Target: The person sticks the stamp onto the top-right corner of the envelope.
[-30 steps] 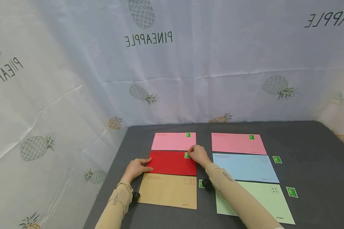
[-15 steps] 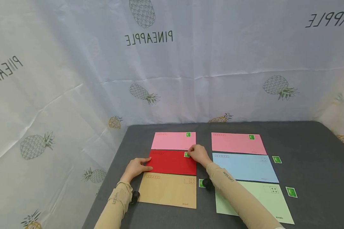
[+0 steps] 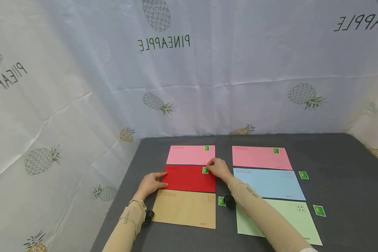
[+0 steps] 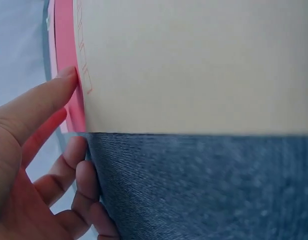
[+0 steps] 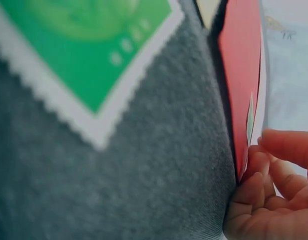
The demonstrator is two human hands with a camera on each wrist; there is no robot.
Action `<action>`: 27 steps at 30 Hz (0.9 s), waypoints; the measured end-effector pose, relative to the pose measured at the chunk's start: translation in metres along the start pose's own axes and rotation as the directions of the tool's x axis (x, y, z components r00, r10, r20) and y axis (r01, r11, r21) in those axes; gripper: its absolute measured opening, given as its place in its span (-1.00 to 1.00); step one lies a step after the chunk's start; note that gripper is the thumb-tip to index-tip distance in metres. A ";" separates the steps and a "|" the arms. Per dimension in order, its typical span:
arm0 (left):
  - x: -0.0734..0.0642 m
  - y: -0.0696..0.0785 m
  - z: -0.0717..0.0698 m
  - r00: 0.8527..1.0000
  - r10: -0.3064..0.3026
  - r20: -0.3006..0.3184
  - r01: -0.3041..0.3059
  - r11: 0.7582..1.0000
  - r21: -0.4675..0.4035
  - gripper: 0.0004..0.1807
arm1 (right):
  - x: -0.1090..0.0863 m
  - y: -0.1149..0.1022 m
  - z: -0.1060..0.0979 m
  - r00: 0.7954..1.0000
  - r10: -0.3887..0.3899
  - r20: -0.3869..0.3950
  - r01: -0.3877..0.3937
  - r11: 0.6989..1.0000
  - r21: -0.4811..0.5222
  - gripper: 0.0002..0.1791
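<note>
A red envelope lies flat in the middle of the left column. My left hand touches its left end, thumb and index finger spread on the paper; in the left wrist view the thumb presses the red edge while the other fingers bend loosely beside it. At the envelope's upper right corner is a green stamp with a white border. My right hand pinches the stamp's right side, fingertips close together. From the right wrist the stamp appears edge-on against the red paper.
A stamped pink envelope lies above, a tan one below. The right column holds a stamped pink envelope, a blue one and a green one, partly under my right forearm. Loose stamps lie on the dark table.
The stamp under my right fingers has shifted very slightly left on the red envelope. My left hand stays at the envelope's left end; the other envelopes and stamps have not moved.
</note>
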State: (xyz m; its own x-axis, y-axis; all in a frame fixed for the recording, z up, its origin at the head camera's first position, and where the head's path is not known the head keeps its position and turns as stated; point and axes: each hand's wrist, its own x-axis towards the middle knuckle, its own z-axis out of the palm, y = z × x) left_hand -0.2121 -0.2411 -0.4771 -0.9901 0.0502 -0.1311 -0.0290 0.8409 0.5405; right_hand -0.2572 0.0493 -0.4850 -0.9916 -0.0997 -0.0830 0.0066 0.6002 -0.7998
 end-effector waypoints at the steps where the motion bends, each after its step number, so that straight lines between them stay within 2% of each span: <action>1: 0.000 0.001 0.000 1.000 0.006 0.000 -0.006 1.000 -0.009 -0.44 | 0.000 0.000 0.000 1.000 0.002 0.002 -0.002 1.000 0.007 -0.87; 11: -0.003 0.011 -0.001 1.000 0.022 -0.015 -0.023 1.000 -0.018 -0.56 | -0.003 -0.002 -0.006 1.000 0.016 0.019 -0.017 0.998 0.054 -0.86; 17: -0.003 0.021 0.006 0.994 0.094 -0.056 -0.089 0.993 0.082 -0.56 | -0.005 -0.003 -0.014 1.000 -0.021 0.004 0.021 0.999 0.047 -0.86; 24: -0.002 0.045 0.011 0.981 0.189 -0.039 -0.187 0.981 0.043 -0.57 | -0.008 0.002 -0.030 0.998 -0.058 0.007 0.057 0.998 0.021 -0.83; 27: 0.000 0.056 0.014 0.970 0.240 -0.035 -0.238 0.969 0.067 -0.57 | -0.009 0.006 -0.038 0.997 -0.074 0.013 0.074 0.997 -0.003 -0.83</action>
State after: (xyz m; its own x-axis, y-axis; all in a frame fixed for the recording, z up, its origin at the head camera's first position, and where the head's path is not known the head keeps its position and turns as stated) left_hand -0.2113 -0.1865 -0.4583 -0.9722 0.2320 0.0318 0.2165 0.8388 0.4995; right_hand -0.2532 0.0841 -0.4666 -0.9876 -0.1541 -0.0310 -0.0675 0.5936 -0.8019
